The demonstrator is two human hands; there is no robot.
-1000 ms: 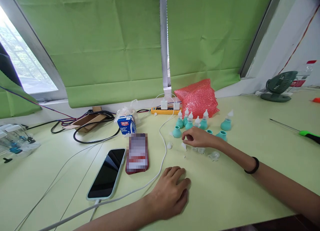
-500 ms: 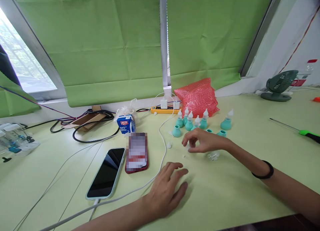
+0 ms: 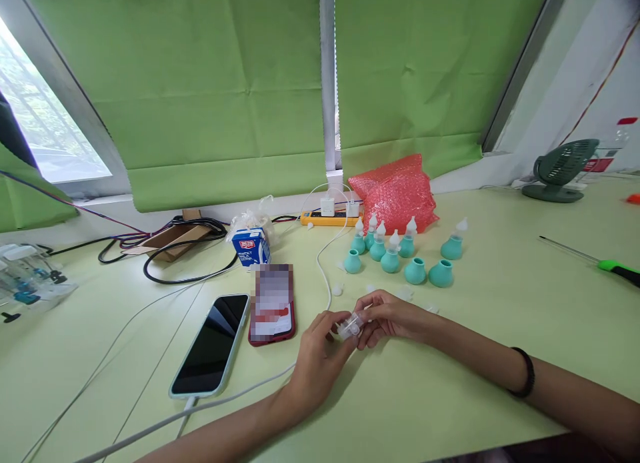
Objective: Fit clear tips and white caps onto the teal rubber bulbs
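Between my two hands is a small clear plastic part (image 3: 350, 325), held just above the table. My left hand (image 3: 320, 356) grips its left side between thumb and fingers. From the right, my right hand (image 3: 384, 317) pinches the same part. Beyond them stand several teal squeeze bulbs (image 3: 390, 261) fitted with clear pointed tips. Three others, such as the teal bulb (image 3: 441, 274) at the right, show open necks without tips. Small translucent pieces lie near my right hand, among them a whitish round piece (image 3: 337, 289) and a clear piece (image 3: 405, 293).
A white cable (image 3: 260, 387) runs under my left hand. Left of it lie a black-screened phone (image 3: 213, 346) and a red-cased phone (image 3: 273, 306), with a blue milk carton (image 3: 251, 247) behind. Red bubble wrap (image 3: 397, 196), a screwdriver (image 3: 617, 269) and a fan (image 3: 560, 169) sit farther off.
My right hand has moved left and toward me from the bulbs to meet my left hand. My left hand, open before, has closed on the clear plastic part.
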